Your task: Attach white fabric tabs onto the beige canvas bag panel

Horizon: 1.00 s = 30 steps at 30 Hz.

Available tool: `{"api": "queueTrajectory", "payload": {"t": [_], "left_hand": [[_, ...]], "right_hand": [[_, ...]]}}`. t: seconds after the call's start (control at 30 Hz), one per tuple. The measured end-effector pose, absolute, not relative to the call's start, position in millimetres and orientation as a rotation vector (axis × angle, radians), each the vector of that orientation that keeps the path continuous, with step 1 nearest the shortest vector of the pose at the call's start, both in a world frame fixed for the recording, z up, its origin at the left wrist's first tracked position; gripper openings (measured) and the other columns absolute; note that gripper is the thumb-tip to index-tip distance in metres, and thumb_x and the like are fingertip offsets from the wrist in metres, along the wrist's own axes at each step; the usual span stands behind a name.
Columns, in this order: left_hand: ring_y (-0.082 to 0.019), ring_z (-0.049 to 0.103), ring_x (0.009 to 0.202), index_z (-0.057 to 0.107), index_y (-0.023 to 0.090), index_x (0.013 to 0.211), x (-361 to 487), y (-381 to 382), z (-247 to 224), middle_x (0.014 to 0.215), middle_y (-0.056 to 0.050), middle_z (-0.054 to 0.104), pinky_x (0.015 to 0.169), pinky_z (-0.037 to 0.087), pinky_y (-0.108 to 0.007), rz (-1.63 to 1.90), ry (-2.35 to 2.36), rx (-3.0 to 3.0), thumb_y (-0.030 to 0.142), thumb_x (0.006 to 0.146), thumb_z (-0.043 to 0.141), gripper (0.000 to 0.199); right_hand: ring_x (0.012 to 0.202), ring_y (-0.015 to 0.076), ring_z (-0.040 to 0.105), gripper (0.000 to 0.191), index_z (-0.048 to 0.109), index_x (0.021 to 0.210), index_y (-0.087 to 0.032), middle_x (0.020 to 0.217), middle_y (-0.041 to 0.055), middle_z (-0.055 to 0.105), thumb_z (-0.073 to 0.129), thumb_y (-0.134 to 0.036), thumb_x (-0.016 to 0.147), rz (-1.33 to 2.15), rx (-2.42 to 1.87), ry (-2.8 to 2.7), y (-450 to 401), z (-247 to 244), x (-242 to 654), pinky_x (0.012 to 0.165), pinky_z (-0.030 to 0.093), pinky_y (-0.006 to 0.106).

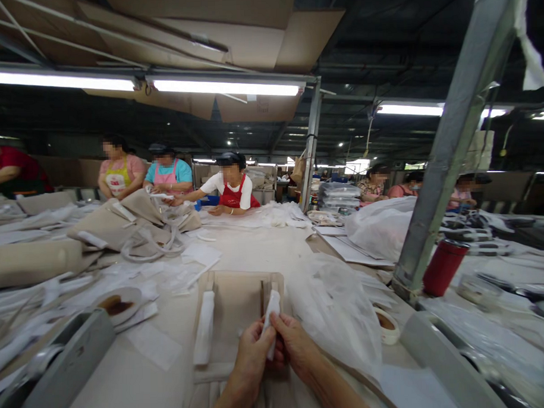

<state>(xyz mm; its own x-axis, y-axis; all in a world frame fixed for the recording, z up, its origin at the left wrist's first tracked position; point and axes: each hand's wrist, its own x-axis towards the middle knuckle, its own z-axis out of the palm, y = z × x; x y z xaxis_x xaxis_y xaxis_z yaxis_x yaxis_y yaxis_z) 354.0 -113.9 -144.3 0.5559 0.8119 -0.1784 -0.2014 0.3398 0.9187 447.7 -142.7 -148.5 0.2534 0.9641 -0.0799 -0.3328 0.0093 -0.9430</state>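
Note:
A beige fabric piece [242,294] lies flat on the table in front of me. On its left side is a strip wrapped in white paper [205,328]. A second white wrapping [272,303] stands over its right side, pinched between my two hands. My left hand [254,347] grips it from the left, fingers closed. From the right, my right hand [292,340] holds the same wrapping between thumb and curled fingers. The lower part of the wrapping is partly hidden by my fingers.
A clear plastic bag [333,315] lies right of the fabric. Further right are a tape roll [387,326], a metal post [452,144] and a red cup [444,268]. Grey tape dispensers [68,372] flank me. Beige bags [136,217] are piled back left; several people work beyond.

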Motion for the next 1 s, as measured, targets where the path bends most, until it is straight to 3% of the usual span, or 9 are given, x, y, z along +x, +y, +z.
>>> {"api": "queueTrajectory", "payload": {"t": [0.1,0.2,0.3,0.43,0.53,0.63,0.77,0.9,1.0], "left_hand": [[-0.010,0.057,0.048,0.061,0.012,0.081,349,-116,-142,0.059,-0.002,0.063,0.048,0.052,-0.023,0.664,0.685,0.827,0.038,0.064,0.081,0.038],[-0.014,0.065,0.061,0.063,0.010,0.088,342,-119,-137,0.073,-0.007,0.069,0.061,0.058,-0.026,0.584,0.625,0.650,0.025,0.068,0.079,0.029],[-0.016,0.067,0.065,0.065,0.009,0.092,341,-121,-138,0.079,-0.010,0.070,0.061,0.058,-0.026,0.541,0.605,0.657,0.024,0.070,0.076,0.029],[-0.013,0.062,0.054,0.065,0.009,0.084,348,-119,-146,0.069,-0.008,0.067,0.050,0.052,-0.022,0.562,0.690,0.801,0.032,0.068,0.077,0.031],[-0.010,0.058,0.048,0.064,0.011,0.080,349,-117,-150,0.062,-0.004,0.064,0.045,0.048,-0.019,0.591,0.711,0.854,0.038,0.063,0.082,0.036],[-0.009,0.057,0.047,0.065,0.012,0.080,346,-115,-151,0.060,-0.001,0.063,0.044,0.046,-0.017,0.625,0.689,0.895,0.041,0.058,0.085,0.042],[-0.011,0.060,0.049,0.064,0.012,0.075,343,-114,-149,0.062,-0.003,0.065,0.046,0.049,-0.018,0.662,0.728,0.950,0.036,0.064,0.083,0.033],[-0.012,0.062,0.051,0.064,0.012,0.072,344,-119,-144,0.063,-0.004,0.066,0.050,0.053,-0.019,0.663,0.768,0.989,0.027,0.073,0.075,0.018],[-0.011,0.061,0.050,0.063,0.013,0.071,344,-122,-139,0.062,-0.003,0.066,0.048,0.052,-0.018,0.659,0.787,1.003,0.023,0.076,0.072,0.015]], "right_hand": [[0.055,0.0137,0.059,0.057,0.062,0.083,-0.016,0.070,0.0029,0.067,0.070,-0.069,0.062,1.103,-1.162,-0.713,-143,-150,447,0.053,0.046,0.027],[0.067,0.0193,0.065,0.059,0.063,0.086,-0.016,0.081,0.0071,0.071,0.069,-0.069,0.061,1.078,-1.210,-0.678,-144,-149,449,0.063,0.050,0.032],[0.066,0.0194,0.064,0.062,0.062,0.084,-0.016,0.078,0.0074,0.071,0.070,-0.072,0.058,1.059,-1.220,-0.668,-143,-148,452,0.063,0.049,0.033],[0.063,0.0191,0.062,0.063,0.062,0.085,-0.016,0.077,0.0067,0.069,0.068,-0.072,0.059,1.076,-1.234,-0.706,-144,-147,454,0.061,0.048,0.033],[0.064,0.0175,0.060,0.051,0.063,0.079,-0.016,0.071,0.0034,0.066,0.064,-0.066,0.068,1.006,-1.257,-0.826,-150,-141,451,0.064,0.047,0.032],[0.067,0.0167,0.058,0.033,0.065,0.078,-0.017,0.066,-0.0008,0.063,0.068,-0.049,0.069,0.838,-1.399,-1.014,-167,-124,455,0.065,0.044,0.029],[0.065,0.0158,0.060,0.020,0.067,0.082,-0.019,0.070,-0.0002,0.067,0.060,-0.035,0.074,0.676,-1.597,-1.086,-227,-83,501,0.058,0.042,0.026],[0.064,0.0168,0.059,0.028,0.064,0.073,-0.019,0.069,0.0024,0.066,0.052,-0.045,0.076,0.228,-1.970,-0.929,-323,-42,594,0.058,0.041,0.028],[0.057,0.0153,0.052,0.025,0.060,0.059,-0.019,0.058,0.0022,0.060,0.052,-0.037,0.075,0.085,-2.310,-0.771,-383,-31,650,0.055,0.036,0.028]]}}
